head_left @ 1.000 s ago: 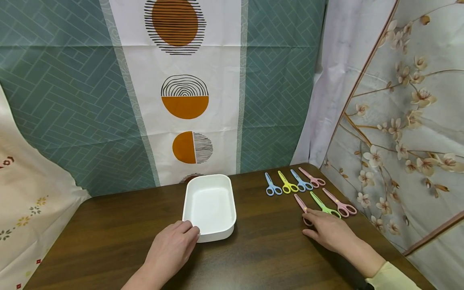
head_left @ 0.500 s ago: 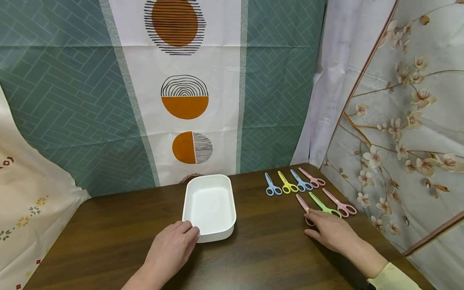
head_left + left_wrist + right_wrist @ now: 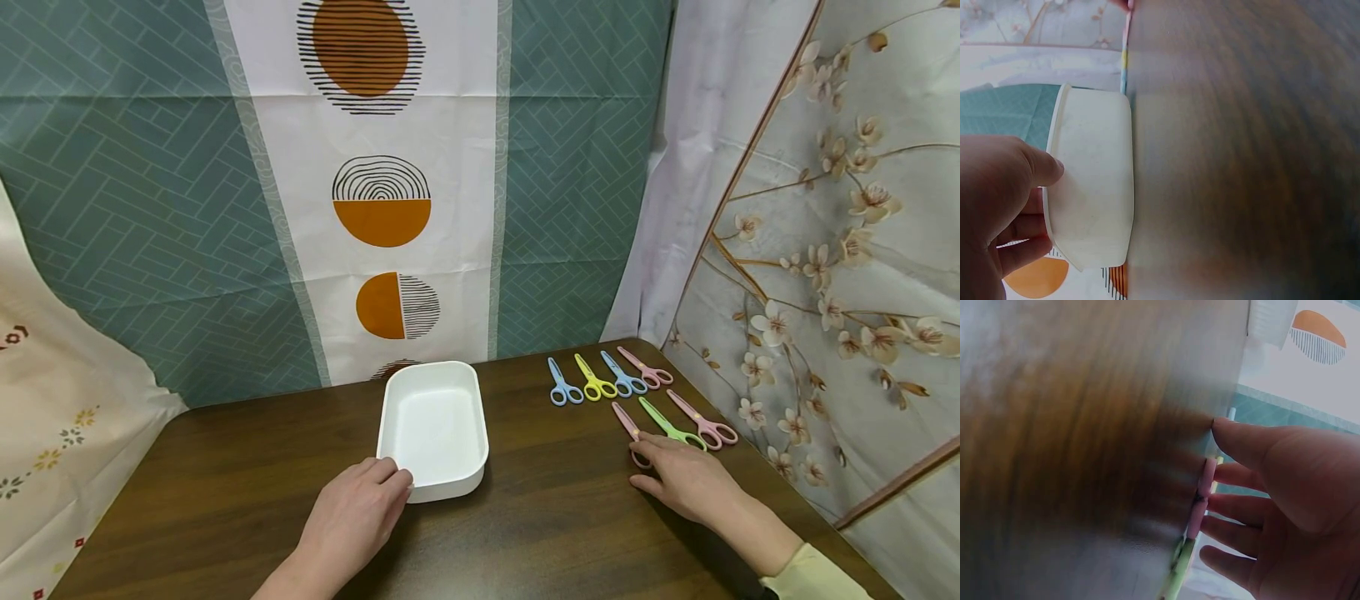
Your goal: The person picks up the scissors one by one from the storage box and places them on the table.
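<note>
At the near left corner of a white rectangular tray (image 3: 437, 425), my left hand (image 3: 356, 512) pinches the wall, thumb outside and fingers over the rim. The left wrist view shows the thumb pressed against the tray's side (image 3: 1094, 181). My right hand (image 3: 686, 475) lies low over the table at the right, its fingertips on the handles of pink scissors (image 3: 624, 418), which they partly cover. In the right wrist view those fingers are spread and only lightly bent, touching the pink handle (image 3: 1196, 519), with the thumb apart from it. Green scissors (image 3: 663, 421) lie right beside them, close to the hand.
More pink scissors (image 3: 701, 421) lie at the right edge. Behind is a row of blue scissors (image 3: 562, 383), yellow scissors (image 3: 592, 379), another blue scissors (image 3: 621, 375) and pink scissors (image 3: 645, 368). Patterned cloths (image 3: 577, 192) hang around the brown table (image 3: 525, 517).
My right hand and the pink scissors under it have shifted slightly right, closer to the green scissors, then stayed put. My left hand and the tray hold still.
</note>
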`<action>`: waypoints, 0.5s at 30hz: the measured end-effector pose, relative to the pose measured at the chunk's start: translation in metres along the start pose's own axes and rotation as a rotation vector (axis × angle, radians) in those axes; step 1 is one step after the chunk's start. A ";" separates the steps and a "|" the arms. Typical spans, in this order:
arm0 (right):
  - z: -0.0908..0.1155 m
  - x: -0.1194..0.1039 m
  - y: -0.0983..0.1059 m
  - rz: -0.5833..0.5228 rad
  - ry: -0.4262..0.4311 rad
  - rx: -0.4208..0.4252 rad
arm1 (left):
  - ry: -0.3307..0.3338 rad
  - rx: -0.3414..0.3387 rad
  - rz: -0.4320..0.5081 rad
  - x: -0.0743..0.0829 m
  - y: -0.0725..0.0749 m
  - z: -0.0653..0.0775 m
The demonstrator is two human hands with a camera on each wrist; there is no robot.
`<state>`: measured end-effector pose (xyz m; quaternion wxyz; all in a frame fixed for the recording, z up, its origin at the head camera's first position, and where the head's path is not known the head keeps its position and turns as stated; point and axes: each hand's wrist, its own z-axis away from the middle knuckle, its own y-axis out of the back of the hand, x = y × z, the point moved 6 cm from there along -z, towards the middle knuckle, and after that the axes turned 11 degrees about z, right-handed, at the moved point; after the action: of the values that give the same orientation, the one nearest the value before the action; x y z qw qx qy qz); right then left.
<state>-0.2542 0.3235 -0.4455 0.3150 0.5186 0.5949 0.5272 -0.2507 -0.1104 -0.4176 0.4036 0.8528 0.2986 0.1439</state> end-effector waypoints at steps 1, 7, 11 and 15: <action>0.000 0.000 0.000 0.000 0.001 0.004 | 0.004 -0.003 0.001 0.000 0.000 0.000; 0.001 0.001 0.000 -0.002 0.001 0.005 | -0.008 0.008 0.005 0.002 0.000 0.000; 0.001 0.000 0.001 -0.005 -0.001 0.009 | -0.014 0.010 -0.003 0.002 0.000 -0.001; -0.001 -0.001 0.004 -0.012 -0.003 0.014 | -0.004 0.001 -0.016 0.002 -0.002 -0.001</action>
<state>-0.2536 0.3219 -0.4416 0.3153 0.5179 0.6012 0.5204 -0.2504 -0.1075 -0.4179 0.4048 0.8510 0.3045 0.1387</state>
